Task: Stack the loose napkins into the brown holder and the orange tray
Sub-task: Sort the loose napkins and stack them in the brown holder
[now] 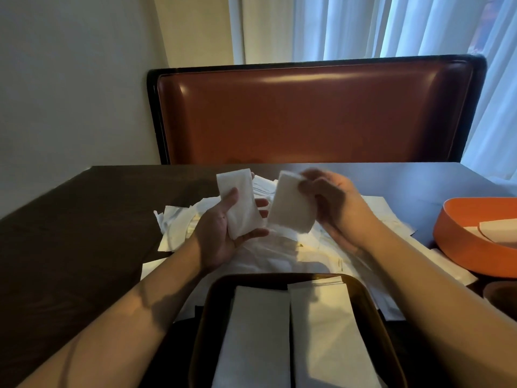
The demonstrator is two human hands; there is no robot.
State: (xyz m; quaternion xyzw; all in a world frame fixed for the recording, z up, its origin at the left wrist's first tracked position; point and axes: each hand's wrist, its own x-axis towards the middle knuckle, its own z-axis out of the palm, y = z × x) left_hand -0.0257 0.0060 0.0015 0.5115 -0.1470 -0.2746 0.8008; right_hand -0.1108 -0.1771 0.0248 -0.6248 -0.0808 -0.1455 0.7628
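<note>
My left hand [221, 233] holds a folded white napkin [240, 203] upright, thumb across its front. Beside it my right hand [333, 203] pinches a second folded napkin [291, 205] by its upper right corner, slightly blurred. Both hands hover over a heap of loose white napkins [293, 253] on the dark table [84, 219]. The brown holder [369, 312] lies nearest me with two stacks of folded napkins side by side in it. The orange tray [458, 236] stands at the right edge with a few napkins inside.
A brown leather bench back [313, 113] stands behind the table's far edge, with white curtains [363, 26] and a wall [70, 79] beyond. A dark round object [500, 295] sits below the orange tray. Bare tabletop stretches to the left of the heap.
</note>
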